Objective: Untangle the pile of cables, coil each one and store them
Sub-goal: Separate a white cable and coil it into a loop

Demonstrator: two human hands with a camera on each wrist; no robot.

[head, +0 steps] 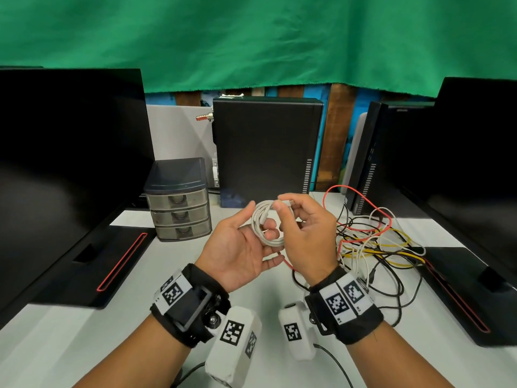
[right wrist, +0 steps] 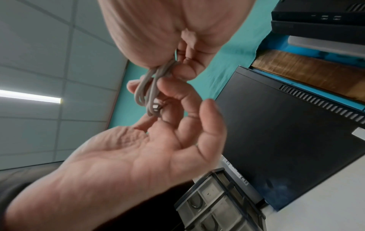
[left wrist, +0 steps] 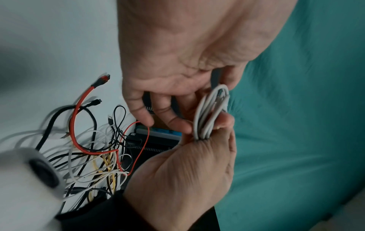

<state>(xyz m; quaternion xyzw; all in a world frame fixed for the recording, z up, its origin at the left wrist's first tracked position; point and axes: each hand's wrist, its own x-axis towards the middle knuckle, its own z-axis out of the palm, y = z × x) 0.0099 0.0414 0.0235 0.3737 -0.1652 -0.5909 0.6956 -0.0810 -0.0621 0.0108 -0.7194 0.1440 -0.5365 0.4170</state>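
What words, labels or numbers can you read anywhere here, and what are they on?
No brand names or words can be read.
Black-and-white square marker tags on the wristbands: patterns only; the tiny characters beside them are too small.
White sticker on the black computer tower: blurred.

Green cloth [head: 251, 37] hangs behind my desk [head: 84, 345], w/ blue and brown wall boards [head: 335, 135] showing under its hem. Black monitors sit left [head: 64, 163] and right [head: 470, 169]; a black PC tower [head: 265, 147] stands upright btwn them at the back. Desk top's white. Overhead: gray panel ceiling [right wrist: 39, 46] w/ one lit strip light [right wrist: 29, 96].
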